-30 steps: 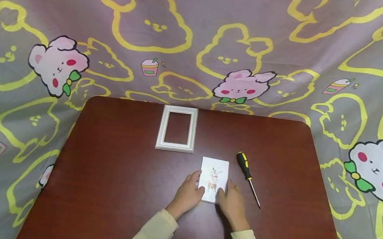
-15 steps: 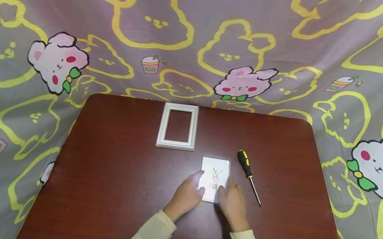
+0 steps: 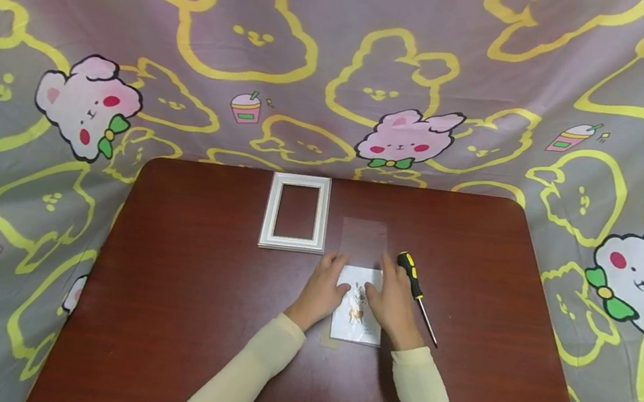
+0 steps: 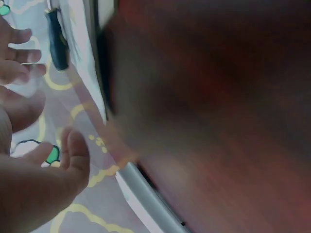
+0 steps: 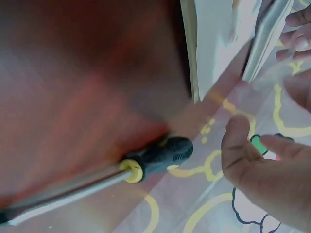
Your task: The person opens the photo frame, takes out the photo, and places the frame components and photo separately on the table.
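Note:
A clear sheet (image 3: 363, 242) is tilted up above a white card (image 3: 354, 333) printed with a small deer-and-plant picture. My left hand (image 3: 318, 291) pinches the sheet's left side between thumb and fingers. On the opposite side, my right hand (image 3: 396, 302) pinches it too, thumb over the card. The card lies flat on the table, and a tan board (image 3: 331, 343) peeks out beneath its lower left corner. In the right wrist view the sheet shows only as a faint haze between both hands.
Behind and left of the hands lies a white picture frame (image 3: 291, 245). A black-and-yellow screwdriver (image 3: 411, 272) rests just right of the right hand. Patterned cloth (image 3: 299, 53) hangs around the brown table (image 3: 183, 264).
Both hands have moved up and away from the card's sides. The clear sheet has come off the card, which now lies on the table with the tan board showing beneath.

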Available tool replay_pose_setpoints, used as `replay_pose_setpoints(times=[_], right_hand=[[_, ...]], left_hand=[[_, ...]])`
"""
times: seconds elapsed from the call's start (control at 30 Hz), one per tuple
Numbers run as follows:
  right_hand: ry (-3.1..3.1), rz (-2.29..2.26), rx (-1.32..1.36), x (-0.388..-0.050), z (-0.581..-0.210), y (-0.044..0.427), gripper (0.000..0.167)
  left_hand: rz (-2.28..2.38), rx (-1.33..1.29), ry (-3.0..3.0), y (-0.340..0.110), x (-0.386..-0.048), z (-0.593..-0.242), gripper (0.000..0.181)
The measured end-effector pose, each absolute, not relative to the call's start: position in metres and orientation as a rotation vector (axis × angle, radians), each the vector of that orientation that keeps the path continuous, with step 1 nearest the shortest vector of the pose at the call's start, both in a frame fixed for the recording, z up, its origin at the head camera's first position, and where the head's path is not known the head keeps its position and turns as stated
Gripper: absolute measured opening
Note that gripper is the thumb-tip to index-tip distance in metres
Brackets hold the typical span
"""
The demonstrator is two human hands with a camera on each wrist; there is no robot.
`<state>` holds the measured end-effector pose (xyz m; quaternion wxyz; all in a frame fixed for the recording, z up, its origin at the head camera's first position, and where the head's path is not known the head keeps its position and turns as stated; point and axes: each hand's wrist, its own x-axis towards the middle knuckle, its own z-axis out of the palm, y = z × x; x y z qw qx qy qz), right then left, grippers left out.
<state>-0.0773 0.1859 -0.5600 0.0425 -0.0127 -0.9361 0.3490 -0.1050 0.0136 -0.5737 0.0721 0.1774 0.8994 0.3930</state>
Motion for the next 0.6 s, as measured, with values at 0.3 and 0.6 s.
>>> replay_pose_setpoints(times=[0.3, 0.6], right_hand=[[-2.834, 0.888, 0.031, -0.126, -0.579, 0.194, 0.064], [-2.977, 0.710, -0.091, -0.155, -0.588, 0.191, 0.026]], left_hand=[[1.209, 0.464, 2.825, 0.026, -0.162, -0.577, 0.060], [0.901, 0.353, 2.921, 0.044, -0.181, -0.584, 0.029]])
